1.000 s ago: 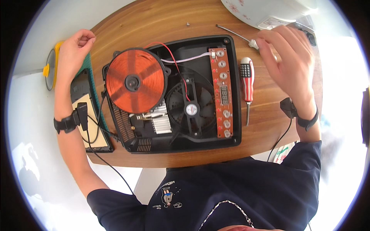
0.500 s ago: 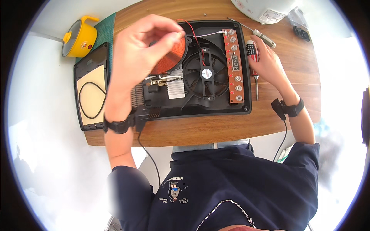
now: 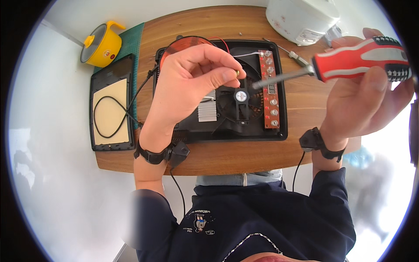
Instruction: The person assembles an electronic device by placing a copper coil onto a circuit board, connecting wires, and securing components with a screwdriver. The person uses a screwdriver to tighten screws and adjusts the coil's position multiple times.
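My left hand (image 3: 185,83) is closed in a pinch above an opened induction cooker base (image 3: 205,135). A small brass-coloured screw (image 3: 237,73) shows at its fingertips. Raised on the right, my right hand (image 3: 355,105) grips a red, grey and black screwdriver (image 3: 340,62). The screwdriver's blurred shaft points left, its tip apart from the screw. Beneath the hands, the base holds a black fan (image 3: 241,96), a silver heat sink (image 3: 207,112) and a brown control board (image 3: 273,114). A copper coil (image 3: 181,45) is partly hidden behind my left hand.
A black-framed panel (image 3: 93,124) with a cream sheet and black cable lies at the left. Behind it, a yellow pot (image 3: 97,49) stands near a green mat (image 3: 133,41). At the back right are a white rice cooker (image 3: 301,19) and another thin screwdriver (image 3: 298,58).
My right hand has picked up the red screwdriver from the table and raised it, pointing left. My left hand has moved right and lower in view, and a brass screw now shows in its pinch.
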Available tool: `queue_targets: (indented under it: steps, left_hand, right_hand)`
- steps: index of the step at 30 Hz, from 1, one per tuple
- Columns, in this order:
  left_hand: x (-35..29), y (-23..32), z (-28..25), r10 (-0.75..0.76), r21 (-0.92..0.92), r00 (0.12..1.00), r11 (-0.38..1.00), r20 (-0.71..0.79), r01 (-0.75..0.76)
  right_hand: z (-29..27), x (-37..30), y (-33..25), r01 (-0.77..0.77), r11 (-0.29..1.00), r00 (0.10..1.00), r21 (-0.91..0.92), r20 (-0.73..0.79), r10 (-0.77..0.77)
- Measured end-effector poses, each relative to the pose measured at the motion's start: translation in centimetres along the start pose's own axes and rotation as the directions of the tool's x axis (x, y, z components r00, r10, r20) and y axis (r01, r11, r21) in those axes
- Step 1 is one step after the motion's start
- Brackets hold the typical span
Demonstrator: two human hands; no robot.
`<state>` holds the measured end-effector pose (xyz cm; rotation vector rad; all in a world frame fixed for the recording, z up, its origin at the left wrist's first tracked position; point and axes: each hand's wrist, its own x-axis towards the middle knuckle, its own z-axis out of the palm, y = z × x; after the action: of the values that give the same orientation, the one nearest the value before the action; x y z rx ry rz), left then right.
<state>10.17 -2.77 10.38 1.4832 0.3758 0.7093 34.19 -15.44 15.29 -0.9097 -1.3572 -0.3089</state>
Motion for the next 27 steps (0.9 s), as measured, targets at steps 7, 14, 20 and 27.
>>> queue_targets:
  steps: [7,14,20,27]
  left_hand:
    - [-0.1,1.0,-1.1,-0.059,0.014,0.995,0.998,-0.075,0.06]
    - [0.3,0.8,-1.4,-0.12,0.046,0.987,0.991,-0.103,0.125]
    - [0.6,0.4,-1.5,-0.14,0.076,0.984,0.986,-0.113,0.149]
    - [0.5,-0.1,-1.4,-0.127,0.041,0.988,0.991,-0.084,0.131]
  right_hand:
    - [7.6,-1.5,1.2,-0.022,0.964,0.964,-0.266,-0.263,-0.05]
    - [7.5,-0.6,2.0,0.149,0.954,0.975,-0.259,-0.123,-0.186]
    - [6.7,-1.5,3.5,0.215,0.966,0.971,-0.144,-0.073,-0.227]
    - [6.4,-1.7,3.7,0.188,0.976,0.979,-0.108,-0.063,-0.195]
